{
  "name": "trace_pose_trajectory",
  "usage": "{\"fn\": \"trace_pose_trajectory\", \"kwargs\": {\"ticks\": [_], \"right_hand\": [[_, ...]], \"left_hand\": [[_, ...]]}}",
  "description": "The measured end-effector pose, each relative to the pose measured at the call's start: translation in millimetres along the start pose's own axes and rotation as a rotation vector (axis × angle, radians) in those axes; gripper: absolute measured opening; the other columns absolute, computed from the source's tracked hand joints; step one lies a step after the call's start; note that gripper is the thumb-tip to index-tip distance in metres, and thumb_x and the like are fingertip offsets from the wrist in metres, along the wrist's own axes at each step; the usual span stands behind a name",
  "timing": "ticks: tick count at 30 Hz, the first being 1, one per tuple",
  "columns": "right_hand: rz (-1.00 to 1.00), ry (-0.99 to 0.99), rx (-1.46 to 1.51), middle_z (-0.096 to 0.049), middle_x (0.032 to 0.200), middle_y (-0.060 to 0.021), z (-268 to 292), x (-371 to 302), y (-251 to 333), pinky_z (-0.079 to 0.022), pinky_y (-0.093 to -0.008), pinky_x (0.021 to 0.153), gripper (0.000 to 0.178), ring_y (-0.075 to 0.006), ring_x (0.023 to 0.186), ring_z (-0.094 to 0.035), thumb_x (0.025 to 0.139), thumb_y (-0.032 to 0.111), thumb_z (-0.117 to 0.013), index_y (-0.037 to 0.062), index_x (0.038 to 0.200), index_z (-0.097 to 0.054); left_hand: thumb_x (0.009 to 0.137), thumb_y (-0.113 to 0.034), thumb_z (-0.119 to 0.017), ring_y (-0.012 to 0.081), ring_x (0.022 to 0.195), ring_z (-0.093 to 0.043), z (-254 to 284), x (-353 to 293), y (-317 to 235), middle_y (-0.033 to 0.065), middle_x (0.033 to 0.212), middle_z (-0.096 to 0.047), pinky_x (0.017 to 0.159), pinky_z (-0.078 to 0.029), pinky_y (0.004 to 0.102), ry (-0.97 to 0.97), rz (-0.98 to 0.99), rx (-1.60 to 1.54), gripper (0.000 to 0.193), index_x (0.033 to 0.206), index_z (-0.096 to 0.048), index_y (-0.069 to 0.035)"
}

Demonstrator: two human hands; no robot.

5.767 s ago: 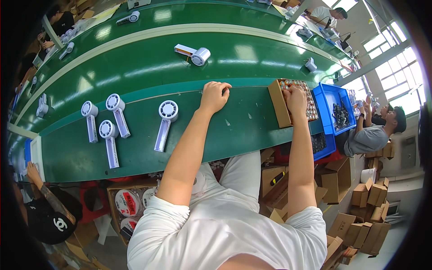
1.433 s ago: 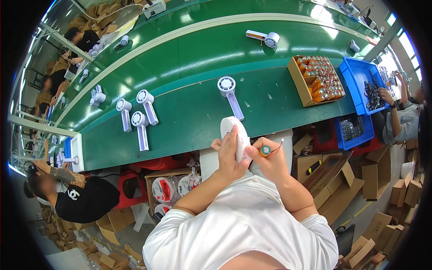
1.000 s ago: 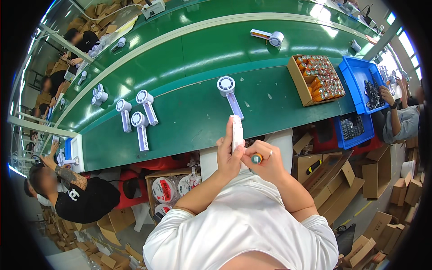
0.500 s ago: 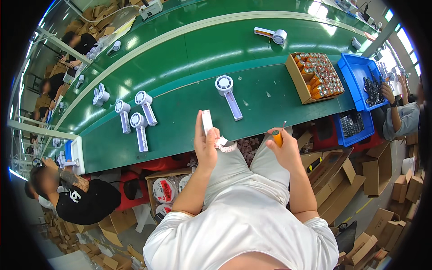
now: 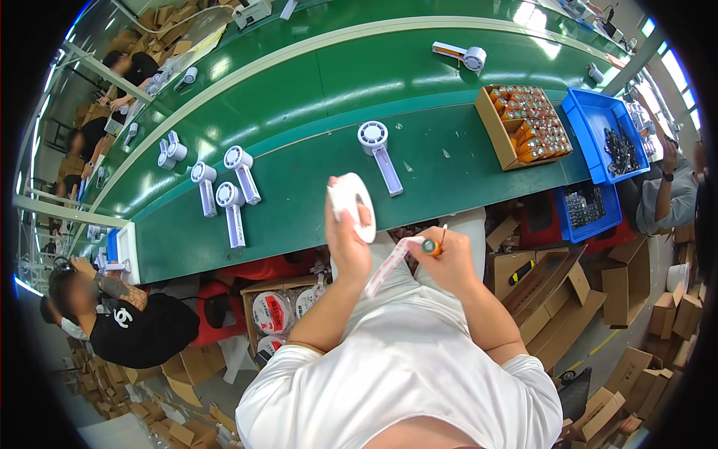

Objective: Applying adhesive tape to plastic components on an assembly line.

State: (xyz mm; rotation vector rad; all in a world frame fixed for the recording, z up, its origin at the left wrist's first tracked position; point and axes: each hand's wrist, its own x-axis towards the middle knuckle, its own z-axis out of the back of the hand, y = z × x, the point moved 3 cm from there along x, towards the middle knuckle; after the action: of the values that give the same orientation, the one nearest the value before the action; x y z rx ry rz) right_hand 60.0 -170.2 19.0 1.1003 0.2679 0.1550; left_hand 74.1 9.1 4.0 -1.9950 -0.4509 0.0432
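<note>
Where cartons crowd, green conveyor table (image 5: 299, 150)

left hand (image 5: 345, 239) gripping white tape roll (image 5: 351, 203), right hand (image 5: 441, 258) pulling strip (image 5: 385, 268)

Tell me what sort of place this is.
Most likely a factory assembly line: a long green conveyor belt carries white handheld fans, parts sit in a blue bin, and other workers sit alongside.
</note>
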Motion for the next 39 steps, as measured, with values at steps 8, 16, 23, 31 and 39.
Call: {"fn": "trace_pose_trajectory", "kwargs": {"ticks": [8, 16, 23, 31, 39], "right_hand": [[0.010, -0.032, -0.022, -0.060, 0.089, -0.0100, 35, 3, -24, -0.049, -0.0332, 0.063, 0.042, -0.0145, 0.082, -0.062, 0.088, 0.012, -0.068, 0.0008, 0.125, -0.050], [-0.039, 0.304, 0.545, -0.065, 0.095, -0.0095, 30, -4, -3, -0.047, -0.0232, 0.053, 0.035, -0.0126, 0.078, -0.063, 0.094, 0.011, -0.062, -0.0083, 0.122, -0.056], [-0.225, 0.474, 0.482, -0.069, 0.086, -0.0077, 19, -3, -8, -0.049, -0.0258, 0.058, 0.031, -0.0100, 0.071, -0.061, 0.091, 0.017, -0.066, -0.0036, 0.114, -0.066], [-0.092, 0.738, 0.556, -0.069, 0.095, -0.0096, 18, -1, -8, -0.054, -0.0286, 0.072, 0.039, -0.0140, 0.077, -0.064, 0.093, 0.016, -0.065, -0.0083, 0.122, -0.058], [-0.114, 0.427, 0.747, -0.068, 0.096, -0.0110, 25, -2, -10, -0.054, -0.0297, 0.077, 0.038, -0.0152, 0.085, -0.065, 0.087, 0.010, -0.071, -0.0116, 0.116, -0.059]], "left_hand": [[0.098, -0.027, -0.046, 0.0065, 0.070, -0.043, 15, -6, -1, 0.0028, 0.080, -0.051, 0.061, -0.034, 0.0204, 0.082, 0.048, 0.356, 0.061, 0.149, -0.026, 0.000], [0.097, -0.030, -0.050, 0.0090, 0.072, -0.050, -12, -18, 14, 0.0114, 0.092, -0.066, 0.070, -0.043, 0.0241, 0.346, 0.277, 0.097, 0.067, 0.151, -0.023, -0.001], [0.095, -0.036, -0.049, 0.0134, 0.071, -0.053, -24, -7, 10, 0.0085, 0.097, -0.060, 0.067, -0.044, 0.0268, 0.390, 0.623, -0.317, 0.055, 0.136, -0.041, 0.001], [0.095, -0.037, -0.050, 0.0111, 0.062, -0.047, -15, -6, 18, 0.0049, 0.080, -0.056, 0.061, -0.041, 0.0243, 0.356, 0.689, -0.388, 0.058, 0.139, -0.040, 0.000], [0.096, -0.031, -0.052, 0.0088, 0.070, -0.051, -6, 0, 5, 0.0082, 0.081, -0.062, 0.060, -0.040, 0.0211, 0.203, 0.062, 0.415, 0.067, 0.149, -0.028, 0.002]]}}
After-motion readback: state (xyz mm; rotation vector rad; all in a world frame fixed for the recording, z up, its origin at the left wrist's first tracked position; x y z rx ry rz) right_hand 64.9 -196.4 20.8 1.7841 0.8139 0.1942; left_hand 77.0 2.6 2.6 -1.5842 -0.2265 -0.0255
